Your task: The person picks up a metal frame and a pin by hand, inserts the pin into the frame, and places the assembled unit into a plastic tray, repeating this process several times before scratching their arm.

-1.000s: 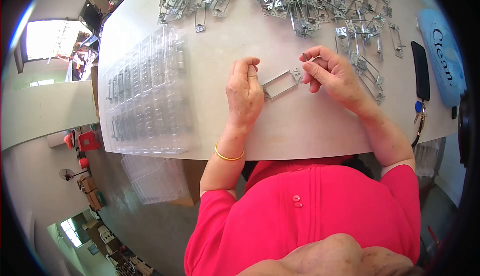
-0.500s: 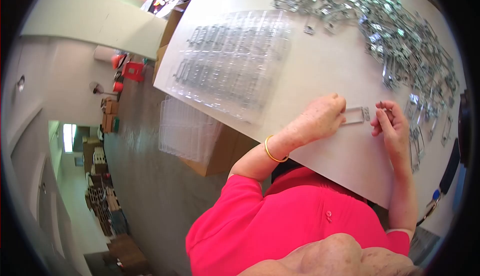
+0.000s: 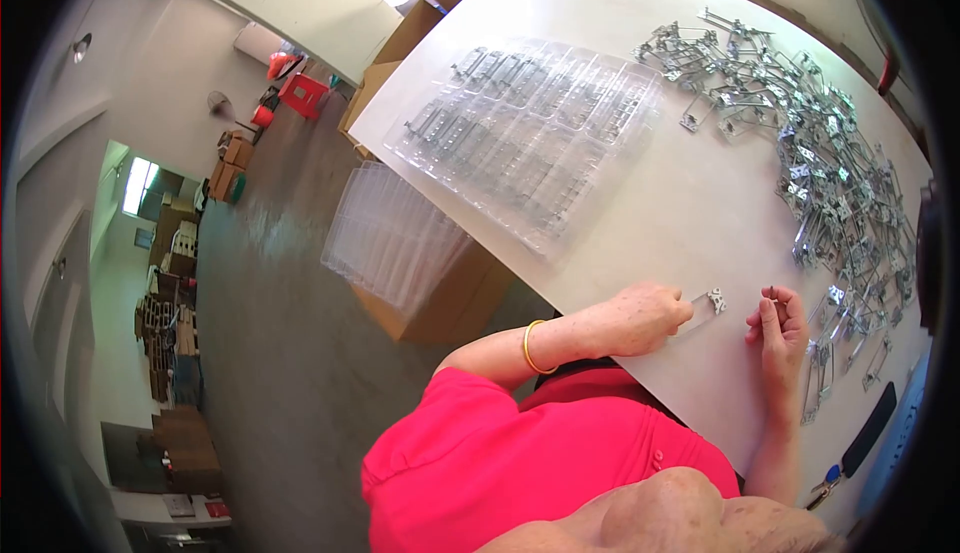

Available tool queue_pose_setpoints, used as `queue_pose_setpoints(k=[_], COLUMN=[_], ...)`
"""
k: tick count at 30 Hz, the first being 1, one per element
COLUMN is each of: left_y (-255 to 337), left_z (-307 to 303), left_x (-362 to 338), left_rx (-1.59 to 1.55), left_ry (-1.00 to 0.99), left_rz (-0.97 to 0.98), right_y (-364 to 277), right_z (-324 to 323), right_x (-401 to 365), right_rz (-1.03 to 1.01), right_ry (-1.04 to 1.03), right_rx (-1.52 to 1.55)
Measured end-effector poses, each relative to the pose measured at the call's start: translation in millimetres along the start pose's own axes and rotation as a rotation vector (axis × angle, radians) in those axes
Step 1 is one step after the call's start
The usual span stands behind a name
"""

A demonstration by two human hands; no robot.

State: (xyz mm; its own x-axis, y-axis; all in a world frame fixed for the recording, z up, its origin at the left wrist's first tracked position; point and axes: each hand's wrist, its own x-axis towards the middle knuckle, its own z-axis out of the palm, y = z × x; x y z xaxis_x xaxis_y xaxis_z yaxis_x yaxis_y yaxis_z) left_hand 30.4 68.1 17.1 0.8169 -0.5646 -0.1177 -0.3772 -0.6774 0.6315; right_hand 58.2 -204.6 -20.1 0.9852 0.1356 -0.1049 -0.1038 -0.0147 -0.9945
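Note:
My left hand, with a gold bangle at the wrist, is closed on one end of a thin metal bracket. The bracket's long open frame points right, and its perforated end plate shows free of the fingers just above the table. To the right, apart from the bracket, my right hand has its fingers curled in a pinch. A tiny dark bit shows at its fingertips, too small to name. A large pile of similar metal brackets spreads along the right side of the white table.
Clear plastic trays filled with rows of metal parts lie at the table's left. Below the edge, more clear trays rest on a cardboard box. A dark strap-like item lies at the right edge.
The view has shifted, so the table and pile sit differently in frame. The bracket in my left hand now tilts, its plated end raised. My right hand stays pinched beside it.

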Motion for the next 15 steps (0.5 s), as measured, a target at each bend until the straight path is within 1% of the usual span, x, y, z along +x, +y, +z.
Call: queue_pose_setpoints(k=[2,4,5,6,8,11,12,14,15], left_y=[1,4,6,8,8,-8,-13,-29,-39], left_z=[-10,-27,-38,-51,-77,-107,-119,-141,-152], left_x=[-13,-28,-33,-41,-56,-78,-85,-99,-105], left_rx=[-0.043,-0.102,-0.081,-0.081,0.018,0.137,0.139,0.206,0.208], left_ry=[0.033,0.200,0.270,0.271,0.504,0.694,0.692,0.832,0.830], left_rz=[-0.018,0.014,0.022,0.019,0.010,-0.100,-0.100,-0.217,-0.217], right_y=[2,5,6,6,7,8,7,8,8], right_z=[0,-2,-2,-3,-2,0,0,-1,-2], right_x=[1,2,3,3,2,3,3,3,3], right_rz=[0.014,0.005,0.006,0.008,0.010,-0.009,-0.012,-0.014,-0.013], right_ry=[0.010,0.006,0.001,0.003,0.004,0.030,0.027,0.026,0.021], right_rx=[-0.006,0.010,0.009,0.001,-0.006,-0.007,-0.005,-0.001,-0.001])
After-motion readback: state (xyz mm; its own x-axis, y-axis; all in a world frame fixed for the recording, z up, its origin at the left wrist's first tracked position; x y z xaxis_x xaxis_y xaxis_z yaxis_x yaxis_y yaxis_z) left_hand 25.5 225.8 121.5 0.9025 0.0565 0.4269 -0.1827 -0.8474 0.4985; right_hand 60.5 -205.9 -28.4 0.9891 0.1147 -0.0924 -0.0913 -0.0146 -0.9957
